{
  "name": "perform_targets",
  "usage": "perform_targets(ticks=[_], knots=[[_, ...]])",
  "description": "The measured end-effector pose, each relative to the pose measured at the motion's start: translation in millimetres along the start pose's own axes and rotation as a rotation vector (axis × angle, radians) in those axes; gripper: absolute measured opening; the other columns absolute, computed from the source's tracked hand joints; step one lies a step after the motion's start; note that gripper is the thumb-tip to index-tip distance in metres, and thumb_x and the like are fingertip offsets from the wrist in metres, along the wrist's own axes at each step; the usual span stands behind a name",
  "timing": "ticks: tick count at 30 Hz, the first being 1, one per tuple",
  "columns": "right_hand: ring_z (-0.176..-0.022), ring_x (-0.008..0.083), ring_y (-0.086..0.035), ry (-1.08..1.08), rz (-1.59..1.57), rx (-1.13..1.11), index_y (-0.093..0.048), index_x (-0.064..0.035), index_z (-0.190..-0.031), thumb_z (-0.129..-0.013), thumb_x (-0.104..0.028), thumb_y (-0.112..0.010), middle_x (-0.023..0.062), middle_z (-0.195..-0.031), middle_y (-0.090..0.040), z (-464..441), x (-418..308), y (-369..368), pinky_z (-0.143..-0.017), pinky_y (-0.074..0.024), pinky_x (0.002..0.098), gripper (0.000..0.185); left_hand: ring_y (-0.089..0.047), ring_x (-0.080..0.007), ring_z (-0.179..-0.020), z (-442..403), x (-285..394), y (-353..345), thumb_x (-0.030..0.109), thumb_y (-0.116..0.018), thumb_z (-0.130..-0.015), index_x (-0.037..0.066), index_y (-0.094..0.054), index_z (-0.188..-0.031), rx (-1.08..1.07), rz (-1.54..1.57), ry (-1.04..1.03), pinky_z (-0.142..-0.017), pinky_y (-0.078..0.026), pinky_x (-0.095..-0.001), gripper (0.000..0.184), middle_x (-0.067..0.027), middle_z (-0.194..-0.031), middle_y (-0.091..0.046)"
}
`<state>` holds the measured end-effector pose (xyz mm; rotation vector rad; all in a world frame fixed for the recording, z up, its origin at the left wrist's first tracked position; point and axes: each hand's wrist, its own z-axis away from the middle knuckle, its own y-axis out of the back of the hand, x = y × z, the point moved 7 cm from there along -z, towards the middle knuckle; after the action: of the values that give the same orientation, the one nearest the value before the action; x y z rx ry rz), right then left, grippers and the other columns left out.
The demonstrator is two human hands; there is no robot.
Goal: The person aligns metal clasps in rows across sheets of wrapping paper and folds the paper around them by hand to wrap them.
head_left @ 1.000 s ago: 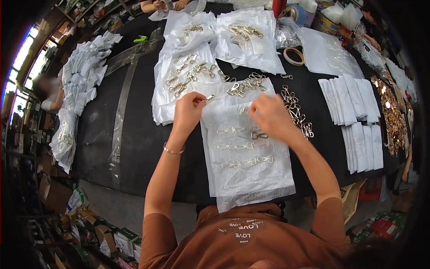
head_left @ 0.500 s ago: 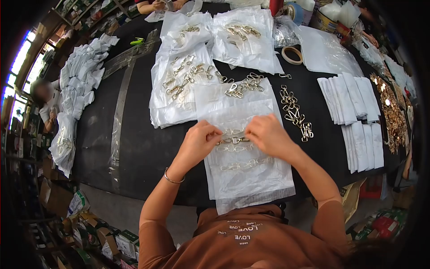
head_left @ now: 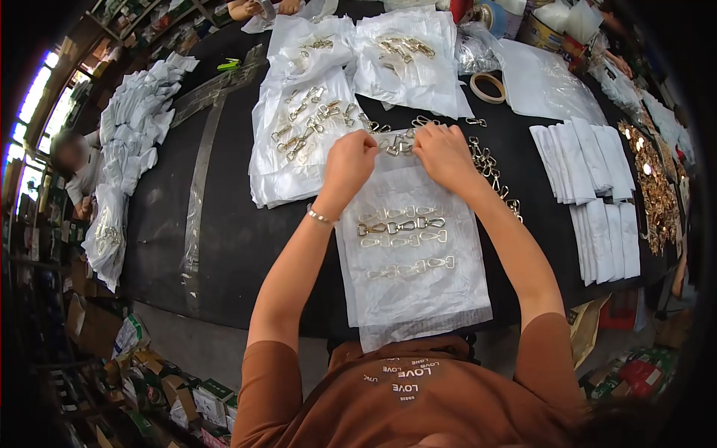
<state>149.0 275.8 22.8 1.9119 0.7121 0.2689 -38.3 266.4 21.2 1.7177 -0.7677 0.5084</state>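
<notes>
A white tissue-like sheet (head_left: 418, 306) lies in front of me on the black table. A row of metal snap hooks (head_left: 402, 225) rests on it, and fainter rows show through thin layers above and below. My left hand (head_left: 351, 163) is closed at the sheet's far left edge, fingertips pinched together. Opposite it, my right hand (head_left: 450, 155) is also closed, beside a small heap of loose snap hooks (head_left: 398, 145) between the two hands. What either pinch holds is hidden by the fingers.
More snap hooks lie on the white sheets (head_left: 280, 175) at left and right-back. Folded white packets (head_left: 590, 160) stand to the right near a gold-coloured heap (head_left: 646, 187). A tape roll (head_left: 487, 88) sits behind. Wrapped bundles (head_left: 138, 119) line the left; other people are at the edges.
Both hands have moved away from me, from the row on the sheet to its far edge by the loose heap. The row of snap hooks is now uncovered.
</notes>
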Motion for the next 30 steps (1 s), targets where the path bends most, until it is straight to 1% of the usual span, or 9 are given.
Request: perform_targets(ticks=[2, 4, 6, 9, 17, 21, 22, 24, 30], knots=[[-0.083, 0.0245, -0.06, -0.005, -0.009, 0.066, -0.064, -0.0114, -0.092, -0.094, -0.015, -0.066, 0.0036, -0.095, -0.064, 16.4, -18.6, 30.6, -0.087, -0.0407, 0.0366, 0.005, -0.06, -0.0189, -0.064, 23.8, 12.0, 26.7, 0.007, -0.072, -0.088, -0.002, -0.075, -0.095, -0.002, 0.046, 0.016, -0.063, -0.05, -0.0321, 0.012, -0.0084, -0.077, -0.072], [-0.081, 0.0222, -0.057, 0.061, -0.201, -0.011, -0.063, -0.0115, -0.09, -0.093, -0.015, -0.067, 0.0028, -0.092, -0.062, 41.4, -49.5, 58.1, -0.087, -0.0396, 0.0353, 0.006, -0.054, -0.0123, -0.061, 64.2, 23.0, 40.7, 0.005, -0.073, -0.088, -0.004, -0.075, -0.093, -0.173, 0.225, 0.136, -0.059, -0.045, -0.0267, 0.01, -0.0062, -0.074, -0.07], [-0.08, 0.0201, -0.056, 0.117, -0.298, -0.143, -0.062, -0.0118, -0.088, -0.091, -0.014, -0.068, 0.0022, -0.088, -0.06, 75.4, -78.6, 69.7, -0.088, -0.0388, 0.0342, 0.006, -0.048, -0.0089, -0.06, 109.4, 28.5, 45.3, 0.003, -0.074, -0.087, -0.005, -0.075, -0.091, -0.326, 0.254, 0.128, -0.056, -0.042, -0.0237, 0.009, -0.0037, -0.071, -0.067], [-0.078, 0.0202, -0.055, 0.161, -0.375, -0.224, -0.063, -0.0115, -0.087, -0.089, -0.013, -0.07, 0.0016, -0.085, -0.059, 106.2, -101.5, 69.4, -0.088, -0.0385, 0.0335, 0.007, -0.048, -0.0104, -0.059, 151.9, 34.0, 43.7, 0.002, -0.074, -0.087, -0.003, -0.077, -0.092, -0.441, 0.281, 0.189, -0.056, -0.042, -0.0257, 0.008, -0.0035, -0.071, -0.066], [-0.08, 0.0205, -0.058, 0.102, -0.419, -0.282, -0.065, -0.0113, -0.087, -0.091, -0.015, -0.07, 0.0016, -0.088, -0.064, 91.9, -82.0, 65.6, -0.087, -0.039, 0.0356, 0.007, -0.052, -0.0216, -0.061, 126.1, 41.6, 42.1, 0.009, -0.073, -0.088, -0.003, -0.073, -0.087, -0.28, 0.168, 0.02, -0.061, -0.046, -0.0345, 0.012, -0.008, -0.074, -0.062], [-0.073, 0.0247, -0.059, -0.139, -0.269, -0.125, -0.066, -0.007, -0.086, -0.094, -0.019, -0.064, 0.0041, -0.082, -0.067, 30.7, -8.0, 47.8, -0.084, -0.0406, 0.0368, 0.014, -0.055, -0.0261, -0.064, 64.4, 44.8, 28.3, 0.016, -0.071, -0.091, -0.002, -0.07, -0.083, -0.172, 0.078, -0.057, -0.063, -0.047, -0.0379, 0.02, -0.0103, -0.075, -0.063], [-0.073, 0.0256, -0.059, -0.189, -0.196, -0.095, -0.066, -0.007, -0.085, -0.094, -0.018, -0.063, 0.0039, -0.082, -0.067, 17.8, 9.5, 37.8, -0.083, -0.0408, 0.0365, 0.015, -0.06, -0.0292, -0.067, 44.5, 37.1, 14.7, 0.019, -0.072, -0.091, -0.001, -0.071, -0.09, -0.148, 0.034, -0.063, -0.066, -0.049, -0.0405, 0.019, -0.0119, -0.08, -0.066], [-0.073, 0.0251, -0.059, -0.262, -0.089, -0.102, -0.065, -0.0071, -0.085, -0.094, -0.019, -0.063, 0.0043, -0.084, -0.068, 4.5, 37.6, 13.2, -0.082, -0.0409, 0.0364, 0.015, -0.059, -0.0253, -0.068, 12.4, 30.8, -6.6, 0.018, -0.073, -0.09, -0.001, -0.072, -0.094, 0.003, -0.049, -0.092, -0.067, -0.05, -0.0376, 0.019, -0.0107, -0.082, -0.068], [-0.072, 0.0246, -0.057, -0.272, -0.008, -0.116, -0.064, -0.0067, -0.086, -0.094, -0.017, -0.065, 0.0032, -0.085, -0.066, 9.3, 49.6, -4.6, -0.082, -0.0409, 0.0364, 0.013, -0.062, -0.0257, -0.072, -13.8, 12.3, -37.6, 0.017, -0.074, -0.089, 0.0, -0.072, -0.097, -0.009, -0.234, -0.083, -0.07, -0.051, -0.0379, 0.019, -0.0112, -0.084, -0.07]])
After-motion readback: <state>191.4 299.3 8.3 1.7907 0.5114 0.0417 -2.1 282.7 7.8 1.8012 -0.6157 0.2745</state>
